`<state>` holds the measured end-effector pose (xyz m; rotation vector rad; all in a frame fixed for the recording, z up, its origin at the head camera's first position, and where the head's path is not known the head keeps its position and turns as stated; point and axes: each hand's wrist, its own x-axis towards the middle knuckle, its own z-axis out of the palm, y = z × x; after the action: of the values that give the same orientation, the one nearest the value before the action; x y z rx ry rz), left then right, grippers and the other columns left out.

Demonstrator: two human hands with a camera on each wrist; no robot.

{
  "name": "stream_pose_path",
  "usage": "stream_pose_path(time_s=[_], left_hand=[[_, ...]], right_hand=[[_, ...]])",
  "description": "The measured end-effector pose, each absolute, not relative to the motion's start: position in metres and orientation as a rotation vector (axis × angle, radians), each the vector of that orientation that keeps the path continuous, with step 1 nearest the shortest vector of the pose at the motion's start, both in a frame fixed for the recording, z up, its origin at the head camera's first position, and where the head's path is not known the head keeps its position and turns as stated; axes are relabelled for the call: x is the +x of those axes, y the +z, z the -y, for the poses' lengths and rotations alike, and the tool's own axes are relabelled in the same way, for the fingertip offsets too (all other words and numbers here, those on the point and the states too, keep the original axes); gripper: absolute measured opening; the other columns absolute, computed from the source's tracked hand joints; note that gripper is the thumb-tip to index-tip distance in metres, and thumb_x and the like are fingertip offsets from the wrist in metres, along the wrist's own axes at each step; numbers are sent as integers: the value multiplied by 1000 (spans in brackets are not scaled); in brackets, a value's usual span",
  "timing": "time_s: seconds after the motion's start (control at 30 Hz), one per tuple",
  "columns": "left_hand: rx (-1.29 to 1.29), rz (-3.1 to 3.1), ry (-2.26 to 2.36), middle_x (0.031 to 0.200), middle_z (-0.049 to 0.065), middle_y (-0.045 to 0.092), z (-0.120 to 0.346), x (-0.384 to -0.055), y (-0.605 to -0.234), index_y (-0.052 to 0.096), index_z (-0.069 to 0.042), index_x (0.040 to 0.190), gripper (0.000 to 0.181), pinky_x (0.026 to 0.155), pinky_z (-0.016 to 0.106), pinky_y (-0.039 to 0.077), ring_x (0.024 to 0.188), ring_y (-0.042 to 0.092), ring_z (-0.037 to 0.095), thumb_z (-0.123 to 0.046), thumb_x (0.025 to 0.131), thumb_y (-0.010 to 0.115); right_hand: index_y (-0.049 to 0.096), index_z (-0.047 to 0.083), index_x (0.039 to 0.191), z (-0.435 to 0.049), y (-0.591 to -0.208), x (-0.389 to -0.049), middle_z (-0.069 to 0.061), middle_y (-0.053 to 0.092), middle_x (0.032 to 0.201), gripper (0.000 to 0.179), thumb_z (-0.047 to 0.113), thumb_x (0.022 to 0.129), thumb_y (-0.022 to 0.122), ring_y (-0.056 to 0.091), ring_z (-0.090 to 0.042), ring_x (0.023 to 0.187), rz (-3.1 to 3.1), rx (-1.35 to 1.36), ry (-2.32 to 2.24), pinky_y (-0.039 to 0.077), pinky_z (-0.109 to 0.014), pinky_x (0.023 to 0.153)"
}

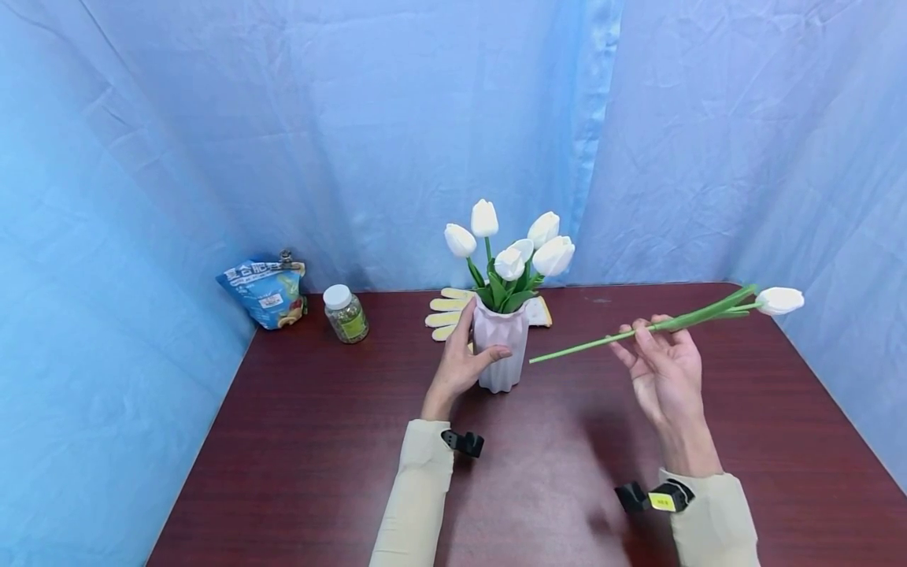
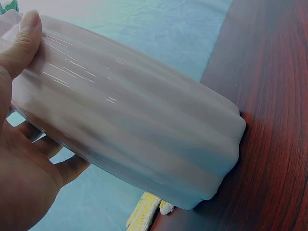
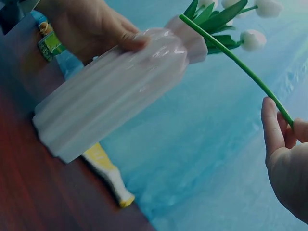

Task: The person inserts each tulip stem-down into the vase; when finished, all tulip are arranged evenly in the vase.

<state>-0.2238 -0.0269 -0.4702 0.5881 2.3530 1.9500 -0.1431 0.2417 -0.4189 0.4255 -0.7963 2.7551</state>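
Note:
A pale pinkish, fluted vase (image 1: 500, 354) stands upright on the table with several white tulips (image 1: 509, 264) in its mouth. My left hand (image 1: 457, 366) grips it from the left, thumb across the front; in the left wrist view the other fingers lie behind the vase (image 2: 130, 110). Off to the right, my right hand (image 1: 666, 370) pinches a single white tulip (image 1: 779, 301) by its green stem between thumb and fingers. This tulip is held nearly level, its bloom to the right. The bare stem end (image 1: 533, 361) points left, close beside the vase.
Behind the vase lies a white and yellow work glove (image 1: 446, 311). Farther left stand a white-lidded jar (image 1: 347, 315) and a blue snack bag (image 1: 264, 295) with a clip on top. Blue curtains (image 1: 425, 142) hang around the dark red table (image 1: 319, 472).

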Motion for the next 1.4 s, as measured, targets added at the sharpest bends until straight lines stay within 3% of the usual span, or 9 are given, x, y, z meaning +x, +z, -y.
stream_pose_path(time_s=[0.37,0.8,1.4], left_hand=[[587,-2350,1952,167,11,24,27,-223,-469,15,-19,162,120,116,58,37,149,35,34,-71,72,74],[587,-2357,1939,167,11,23,28,-224,-469,15,-19,162,121,114,58,39,148,37,34,-75,71,73],[617,-2347,1968,166,11,27,28,-223,-471,16,-19,162,121,115,57,38,147,39,34,-75,71,72]], right_hand=[[55,-1,105,-221,-386,-163,-15,66,89,21,-16,98,42,72,-28,87,804,320,2671,63,-42,74],[53,-1,102,-200,-376,-180,-15,65,87,16,-14,94,54,72,-26,82,823,151,2559,63,-40,69],[49,-1,104,-165,-368,-187,-15,61,92,23,-21,91,53,71,-26,84,927,376,2247,63,-38,69]])
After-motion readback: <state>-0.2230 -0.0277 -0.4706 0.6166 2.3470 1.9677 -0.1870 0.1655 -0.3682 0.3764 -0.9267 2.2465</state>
